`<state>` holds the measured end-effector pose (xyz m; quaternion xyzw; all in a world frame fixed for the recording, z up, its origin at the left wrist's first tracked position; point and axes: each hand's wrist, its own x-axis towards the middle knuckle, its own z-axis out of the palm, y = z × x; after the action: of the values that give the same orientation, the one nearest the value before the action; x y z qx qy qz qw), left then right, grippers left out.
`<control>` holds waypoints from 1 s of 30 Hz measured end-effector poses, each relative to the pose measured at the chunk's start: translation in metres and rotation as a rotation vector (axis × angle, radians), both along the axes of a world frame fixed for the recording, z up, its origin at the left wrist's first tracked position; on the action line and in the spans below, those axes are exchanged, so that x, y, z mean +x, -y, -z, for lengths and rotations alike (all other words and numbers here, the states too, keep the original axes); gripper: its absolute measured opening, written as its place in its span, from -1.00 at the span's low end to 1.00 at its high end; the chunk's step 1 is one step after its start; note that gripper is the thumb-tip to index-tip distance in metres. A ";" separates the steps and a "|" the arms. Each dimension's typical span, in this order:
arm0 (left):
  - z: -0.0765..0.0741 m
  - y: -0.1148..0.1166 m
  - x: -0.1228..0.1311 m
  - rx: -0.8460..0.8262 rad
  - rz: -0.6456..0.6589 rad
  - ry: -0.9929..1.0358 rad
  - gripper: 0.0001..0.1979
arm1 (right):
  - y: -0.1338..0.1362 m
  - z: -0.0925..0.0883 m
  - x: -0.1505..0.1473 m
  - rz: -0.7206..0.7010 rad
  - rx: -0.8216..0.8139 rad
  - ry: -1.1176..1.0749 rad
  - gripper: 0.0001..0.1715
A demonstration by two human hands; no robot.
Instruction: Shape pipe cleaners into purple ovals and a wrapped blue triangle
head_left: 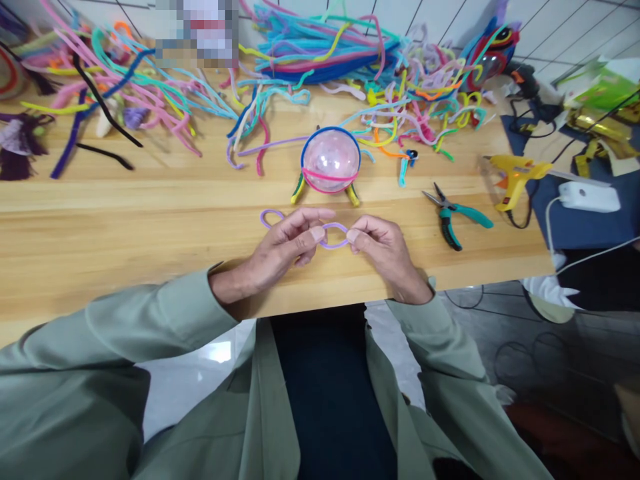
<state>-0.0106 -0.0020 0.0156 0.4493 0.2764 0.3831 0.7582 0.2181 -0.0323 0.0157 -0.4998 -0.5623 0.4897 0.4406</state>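
Observation:
A purple pipe cleaner [334,246], bent into a small oval loop, is held between my two hands near the table's front edge. My left hand [293,243] pinches the loop's left side between thumb and fingers. On the loop's right side, my right hand [379,248] grips it with thumb and forefinger. Another purple loop [271,217] shows behind my left hand; whether it joins the held piece is hidden. Just beyond my hands sits a clear round ball [331,159] banded with blue and pink pipe cleaners, with yellow-and-green pieces at its lower sides.
Pliers [450,215] with teal handles and a yellow glue gun [517,177] lie to the right. A white power strip [590,197] with cables is farther right. Bundled pipe cleaners [320,50] and loose coloured ones [160,100] spread along the back of the wooden table [125,220].

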 end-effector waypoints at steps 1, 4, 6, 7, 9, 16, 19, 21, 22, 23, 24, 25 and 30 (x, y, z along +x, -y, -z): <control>0.003 -0.001 -0.001 0.051 0.003 -0.022 -0.62 | 0.000 0.000 0.000 -0.015 -0.001 0.015 -0.53; 0.009 -0.002 -0.002 0.256 -0.026 -0.121 -0.71 | 0.000 -0.002 0.000 -0.038 0.014 0.083 -0.60; 0.011 -0.003 -0.003 0.419 -0.068 -0.180 -0.76 | 0.000 -0.003 -0.001 -0.041 0.035 0.128 -0.64; 0.012 -0.004 -0.003 0.485 -0.083 -0.203 -0.77 | 0.000 -0.003 -0.001 -0.046 0.045 0.148 -0.65; 0.013 -0.004 -0.003 0.573 -0.095 -0.248 -0.75 | 0.000 -0.003 -0.002 -0.061 0.058 0.185 -0.68; 0.017 -0.003 -0.003 0.660 -0.121 -0.354 -0.72 | -0.001 -0.004 -0.003 -0.072 0.078 0.244 -0.75; 0.019 -0.003 -0.003 0.659 -0.121 -0.379 -0.72 | -0.001 -0.004 -0.003 -0.070 0.084 0.252 -0.75; 0.019 -0.003 -0.003 0.665 -0.126 -0.399 -0.71 | -0.001 -0.003 -0.004 -0.073 0.086 0.254 -0.75; 0.019 -0.003 -0.003 0.672 -0.127 -0.409 -0.71 | -0.001 -0.003 -0.004 -0.074 0.086 0.255 -0.75; 0.019 -0.003 -0.004 0.680 -0.127 -0.421 -0.72 | -0.001 -0.003 -0.004 -0.072 0.087 0.255 -0.75; 0.019 -0.003 -0.004 0.691 -0.123 -0.435 -0.72 | -0.001 -0.003 -0.004 -0.069 0.087 0.256 -0.75; 0.019 -0.003 -0.004 0.703 -0.118 -0.448 -0.72 | -0.001 -0.003 -0.004 -0.066 0.088 0.257 -0.75; 0.017 -0.004 -0.005 0.720 -0.105 -0.463 -0.69 | 0.000 -0.003 -0.004 -0.054 0.086 0.250 -0.77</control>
<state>-0.0159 0.0018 -0.0015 0.7446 0.3103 0.3824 0.4506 0.2141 -0.0318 0.0183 -0.5222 -0.6465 0.4107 0.3749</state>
